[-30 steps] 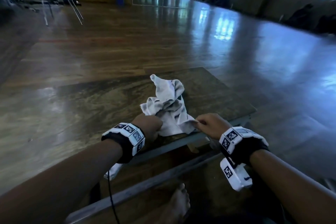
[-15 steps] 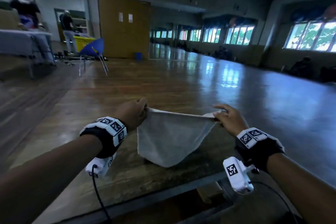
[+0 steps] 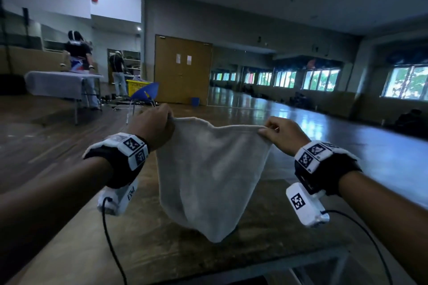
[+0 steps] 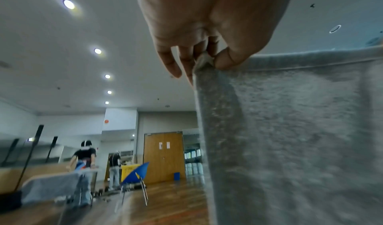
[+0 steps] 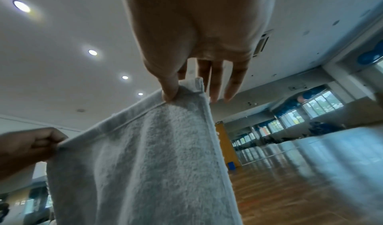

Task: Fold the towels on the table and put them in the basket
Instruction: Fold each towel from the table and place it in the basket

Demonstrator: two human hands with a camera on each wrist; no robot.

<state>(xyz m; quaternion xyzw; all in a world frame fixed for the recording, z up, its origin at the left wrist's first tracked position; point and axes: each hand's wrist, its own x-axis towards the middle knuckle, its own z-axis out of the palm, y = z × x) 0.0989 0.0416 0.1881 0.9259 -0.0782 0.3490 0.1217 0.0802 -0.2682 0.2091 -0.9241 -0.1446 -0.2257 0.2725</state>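
Observation:
A pale grey towel (image 3: 208, 173) hangs spread in the air above the wooden table (image 3: 143, 252), its lower edge just over the tabletop. My left hand (image 3: 159, 122) pinches the towel's top left corner (image 4: 204, 61) between thumb and fingers. My right hand (image 3: 273, 132) pinches the top right corner (image 5: 186, 87) with thumb and forefinger, its other fingers hanging straight. The towel's top hem (image 5: 116, 123) runs taut between both hands. No basket shows near the table.
The table's metal front edge (image 3: 278, 264) runs below my wrists. Far left stands a cloth-covered table (image 3: 58, 83) with two people by it, a yellow crate (image 3: 136, 87) and a blue chair (image 3: 146, 92). Polished wooden floor (image 3: 324, 127) stretches to the right.
The towel was a crumpled heap on the table a second ago. Both hands took its corners and lifted it, and it hangs higher and wider now. My head has tilted up.

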